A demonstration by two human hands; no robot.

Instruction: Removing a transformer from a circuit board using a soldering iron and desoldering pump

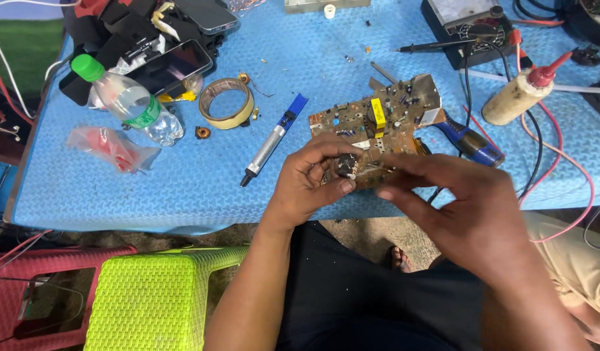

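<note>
Blue table (183, 188): tape roll (226, 103), bottle (129, 99), desoldering pump (274, 138) beside hand-held circuit board (378, 127).

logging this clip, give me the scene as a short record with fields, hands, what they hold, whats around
left hand: left hand pinches a small dark component at the circuit board's near edge
right hand: right hand fingers on the brown circuit board
surface: blue mat
near board: desoldering pump, tape roll, soldering iron
left side: plastic bottle, phone
far right: multimeter, squeeze bottle with red nozzle
</note>
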